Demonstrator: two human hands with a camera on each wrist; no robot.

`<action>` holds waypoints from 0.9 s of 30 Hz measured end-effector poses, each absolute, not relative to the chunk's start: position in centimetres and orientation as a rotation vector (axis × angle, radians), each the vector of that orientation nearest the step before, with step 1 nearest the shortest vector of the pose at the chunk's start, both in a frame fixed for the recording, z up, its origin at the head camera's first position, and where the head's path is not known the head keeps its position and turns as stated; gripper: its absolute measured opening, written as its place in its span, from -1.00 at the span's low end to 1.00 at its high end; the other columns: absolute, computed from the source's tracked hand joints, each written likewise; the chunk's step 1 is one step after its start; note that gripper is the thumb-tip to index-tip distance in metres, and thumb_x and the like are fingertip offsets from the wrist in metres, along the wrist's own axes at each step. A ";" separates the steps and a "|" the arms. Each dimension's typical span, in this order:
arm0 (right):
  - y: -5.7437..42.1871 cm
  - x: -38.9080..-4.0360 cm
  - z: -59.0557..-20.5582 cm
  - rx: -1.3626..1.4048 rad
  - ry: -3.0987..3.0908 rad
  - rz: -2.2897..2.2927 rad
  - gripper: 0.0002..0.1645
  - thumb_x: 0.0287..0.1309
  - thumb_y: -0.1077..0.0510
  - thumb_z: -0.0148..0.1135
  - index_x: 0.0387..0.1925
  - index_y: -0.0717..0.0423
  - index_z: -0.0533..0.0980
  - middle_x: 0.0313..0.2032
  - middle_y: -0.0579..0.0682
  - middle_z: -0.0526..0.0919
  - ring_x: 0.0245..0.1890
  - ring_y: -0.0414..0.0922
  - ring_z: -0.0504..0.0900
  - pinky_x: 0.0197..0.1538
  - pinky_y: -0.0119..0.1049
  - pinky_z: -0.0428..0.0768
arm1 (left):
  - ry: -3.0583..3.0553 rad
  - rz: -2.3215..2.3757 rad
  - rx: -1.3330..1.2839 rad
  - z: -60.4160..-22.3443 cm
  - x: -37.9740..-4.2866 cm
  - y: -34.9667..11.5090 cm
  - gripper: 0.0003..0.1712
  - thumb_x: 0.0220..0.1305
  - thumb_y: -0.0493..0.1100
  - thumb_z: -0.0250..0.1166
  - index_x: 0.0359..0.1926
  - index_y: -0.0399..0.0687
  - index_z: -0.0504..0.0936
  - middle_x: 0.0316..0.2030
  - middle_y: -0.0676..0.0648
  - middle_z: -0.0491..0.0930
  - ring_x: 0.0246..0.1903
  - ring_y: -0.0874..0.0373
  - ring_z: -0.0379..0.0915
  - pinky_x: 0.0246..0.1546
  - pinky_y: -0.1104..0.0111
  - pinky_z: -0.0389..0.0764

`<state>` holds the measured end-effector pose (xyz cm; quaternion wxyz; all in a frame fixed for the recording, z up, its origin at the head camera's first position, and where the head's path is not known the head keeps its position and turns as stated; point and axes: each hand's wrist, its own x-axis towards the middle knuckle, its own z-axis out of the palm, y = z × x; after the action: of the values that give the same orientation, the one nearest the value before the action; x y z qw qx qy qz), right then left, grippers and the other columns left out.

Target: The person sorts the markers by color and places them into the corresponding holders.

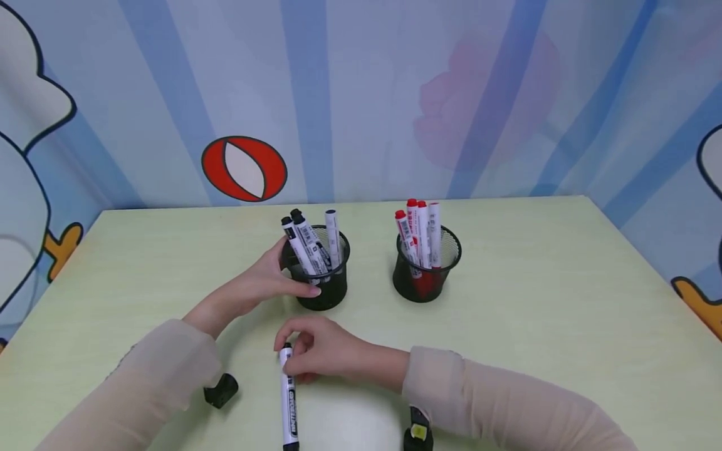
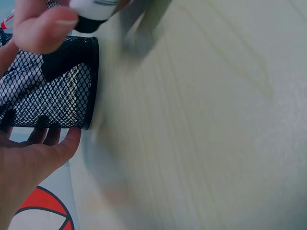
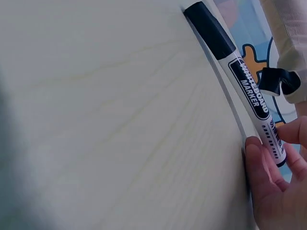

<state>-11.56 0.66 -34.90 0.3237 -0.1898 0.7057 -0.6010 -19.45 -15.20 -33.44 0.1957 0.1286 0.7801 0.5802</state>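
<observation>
My left hand (image 1: 265,282) grips a black mesh pen cup (image 1: 324,294) from its left side, thumb across the front. In the left wrist view, its fingers (image 2: 62,146) lie along the mesh wall. Several black-capped markers (image 1: 304,244) lean in this cup, with one white-ended marker (image 1: 333,238) at its right. In front of the cup, my right hand (image 1: 324,347) pinches a white whiteboard marker (image 1: 289,401) near its black tail end. Its black cap (image 3: 211,29) points away from the hand, toward the near side of the table.
A second mesh cup (image 1: 417,288) stands to the right, holding several red-ended markers (image 1: 417,232). Both cups are toward the back of the pale table (image 1: 564,282). Behind it hangs a blue striped backdrop (image 1: 372,94). Black devices sit at the left cuff (image 1: 221,390) and right cuff (image 1: 418,431).
</observation>
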 end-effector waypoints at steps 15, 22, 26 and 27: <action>2.1 -12.8 -34.8 -0.351 1.552 -1.715 -0.64 0.10 0.49 0.08 -0.04 0.28 0.37 -0.49 0.00 0.48 -0.53 -0.14 0.57 -0.38 -0.26 0.65 | 2.195 1.610 0.344 -33.5 -19.5 -15.2 0.08 -0.07 -0.21 0.46 0.38 0.01 -0.02 0.25 -0.19 0.20 0.26 -0.12 -0.02 0.27 -0.08 0.01; 2.4 -13.0 -34.4 -0.442 1.456 -1.742 -0.59 0.14 0.50 0.02 0.05 0.32 0.29 -0.37 0.01 0.41 -0.38 -0.15 0.54 -0.29 -0.18 0.65 | 2.170 1.639 0.378 -33.5 -19.4 -15.3 0.05 -0.06 -0.24 0.46 0.36 -0.01 0.00 0.24 -0.19 0.21 0.26 -0.11 -0.02 0.28 -0.06 0.00; 2.5 -13.1 -34.1 -0.482 1.410 -1.763 -0.58 0.16 0.50 -0.02 0.07 0.30 0.26 -0.32 0.02 0.38 -0.33 -0.14 0.54 -0.27 -0.17 0.65 | 2.147 1.659 0.395 -33.5 -19.4 -15.3 0.03 -0.03 -0.28 0.41 0.37 -0.03 -0.02 0.25 -0.21 0.20 0.26 -0.13 -0.04 0.28 -0.06 0.01; 2.6 -13.1 -34.0 -0.490 1.404 -1.771 -0.58 0.17 0.50 -0.02 0.07 0.29 0.26 -0.31 0.02 0.37 -0.31 -0.13 0.54 -0.27 -0.16 0.65 | 2.141 1.664 0.400 -33.5 -19.4 -15.3 0.02 -0.02 -0.30 0.40 0.37 -0.04 -0.02 0.25 -0.21 0.19 0.26 -0.13 -0.05 0.28 -0.06 0.01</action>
<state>-13.13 2.58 -34.05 0.4027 -0.1941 0.5558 -0.7010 -19.40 -15.28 -33.47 0.1991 0.1430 0.7656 0.5948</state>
